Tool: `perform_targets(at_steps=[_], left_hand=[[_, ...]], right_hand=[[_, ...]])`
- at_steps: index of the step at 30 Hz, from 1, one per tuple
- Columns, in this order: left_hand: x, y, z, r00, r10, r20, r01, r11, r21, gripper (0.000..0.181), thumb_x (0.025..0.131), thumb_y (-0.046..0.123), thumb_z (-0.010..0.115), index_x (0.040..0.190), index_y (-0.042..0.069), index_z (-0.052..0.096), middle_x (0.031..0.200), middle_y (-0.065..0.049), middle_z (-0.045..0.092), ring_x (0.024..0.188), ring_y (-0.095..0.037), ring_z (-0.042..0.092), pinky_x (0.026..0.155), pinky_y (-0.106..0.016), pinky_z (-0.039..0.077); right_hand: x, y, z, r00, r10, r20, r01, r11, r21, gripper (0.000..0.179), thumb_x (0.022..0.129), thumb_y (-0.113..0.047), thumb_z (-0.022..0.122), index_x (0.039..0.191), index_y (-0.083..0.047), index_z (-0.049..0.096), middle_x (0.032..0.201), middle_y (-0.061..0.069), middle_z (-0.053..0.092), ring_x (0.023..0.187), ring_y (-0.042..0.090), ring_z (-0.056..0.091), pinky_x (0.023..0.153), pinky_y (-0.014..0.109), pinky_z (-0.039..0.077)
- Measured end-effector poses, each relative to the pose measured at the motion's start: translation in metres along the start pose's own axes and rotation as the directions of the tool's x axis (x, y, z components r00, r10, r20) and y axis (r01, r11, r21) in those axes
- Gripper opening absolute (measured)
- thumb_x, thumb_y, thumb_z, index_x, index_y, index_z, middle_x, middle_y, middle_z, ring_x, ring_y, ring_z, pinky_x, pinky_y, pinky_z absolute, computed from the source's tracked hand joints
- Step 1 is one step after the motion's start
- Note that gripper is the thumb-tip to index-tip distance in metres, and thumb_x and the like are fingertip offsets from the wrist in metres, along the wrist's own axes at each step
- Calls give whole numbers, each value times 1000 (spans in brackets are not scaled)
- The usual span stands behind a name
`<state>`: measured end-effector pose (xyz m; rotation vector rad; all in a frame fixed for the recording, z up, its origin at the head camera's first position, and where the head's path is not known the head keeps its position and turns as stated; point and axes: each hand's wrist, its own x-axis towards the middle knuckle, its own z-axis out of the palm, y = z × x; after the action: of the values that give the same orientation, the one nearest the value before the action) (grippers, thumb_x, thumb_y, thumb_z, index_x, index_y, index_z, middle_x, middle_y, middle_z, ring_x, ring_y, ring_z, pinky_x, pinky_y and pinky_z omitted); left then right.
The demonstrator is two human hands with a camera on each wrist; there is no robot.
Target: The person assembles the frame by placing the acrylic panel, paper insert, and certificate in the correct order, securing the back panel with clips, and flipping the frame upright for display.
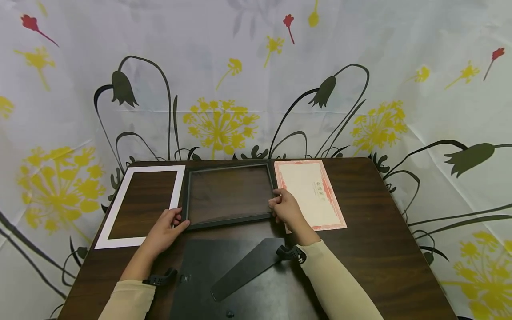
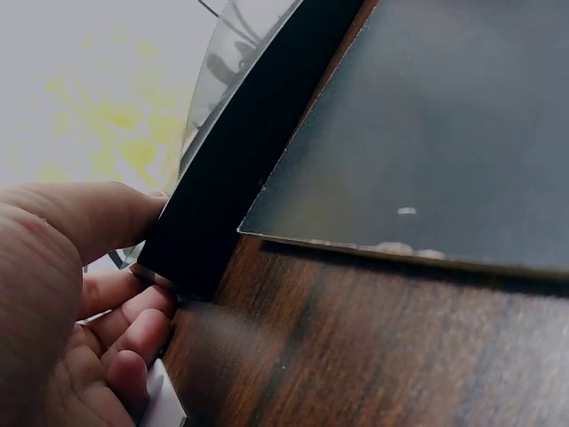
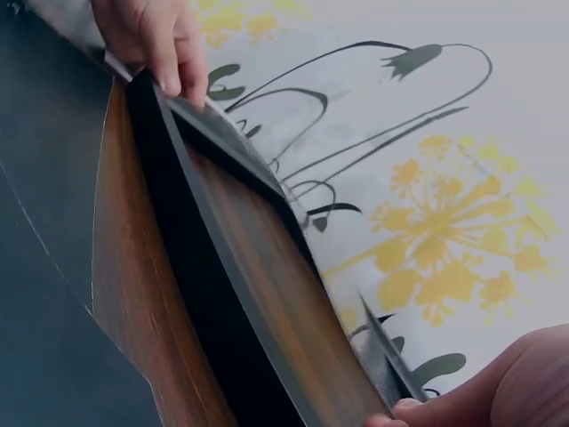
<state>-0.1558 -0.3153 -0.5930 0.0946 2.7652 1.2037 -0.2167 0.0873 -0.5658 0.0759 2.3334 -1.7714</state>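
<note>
A black picture frame [image 1: 230, 221] with a see-through middle lies in the centre, its near edge seemingly a little off the tabletop. My left hand [image 1: 162, 233] pinches its near left corner; in the left wrist view the thumb [image 2: 124, 218] is on top and the fingers curl under. On the right side, my right hand [image 1: 289, 211] grips the frame's edge between thumb and fingers. The right wrist view shows both hands at the frame [image 3: 204, 240], though the right one is partly cut off. Left of the frame is a white mat border [image 1: 120, 242], close by my left fingers.
A cream certificate with a red border [image 1: 308, 191] lies to the right, under my right forearm's side. Nearest me is a dark backing board [image 1: 200, 275] with its easel leg [image 1: 248, 269] slanting across it. A floral cloth [image 1: 224, 44] hangs behind the brown table [image 1: 384, 249].
</note>
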Motion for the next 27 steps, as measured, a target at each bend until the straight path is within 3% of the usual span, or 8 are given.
perform_targets(at_steps=[4, 8, 27], left_hand=[[1, -1, 0, 1000, -4, 2, 4, 1000, 11, 69, 110, 31, 68, 159, -12, 43, 127, -19, 53, 111, -27, 51, 91, -29, 44], [0, -1, -1, 1000, -7, 9, 7, 1000, 12, 71, 110, 32, 68, 160, -11, 42, 127, -19, 53, 112, -27, 52, 92, -31, 44], [1, -3, 0, 1000, 18, -15, -18, 1000, 11, 67, 110, 28, 68, 157, -13, 44, 125, -19, 54, 110, -27, 52, 91, -26, 44]], right_hand=[[-3, 0, 0, 999, 6, 36, -10, 992, 126, 55, 104, 2, 67, 155, 4, 47, 117, 25, 75, 58, 15, 60, 47, 24, 49], [-3, 1, 1, 998, -1, 59, -9, 985, 173, 56, 104, 2, 68, 156, 2, 46, 116, 26, 74, 59, 17, 63, 47, 25, 51], [5, 5, -1, 999, 11, 47, -15, 997, 77, 55, 105, 3, 63, 157, 4, 47, 115, 23, 77, 58, 15, 60, 47, 25, 49]])
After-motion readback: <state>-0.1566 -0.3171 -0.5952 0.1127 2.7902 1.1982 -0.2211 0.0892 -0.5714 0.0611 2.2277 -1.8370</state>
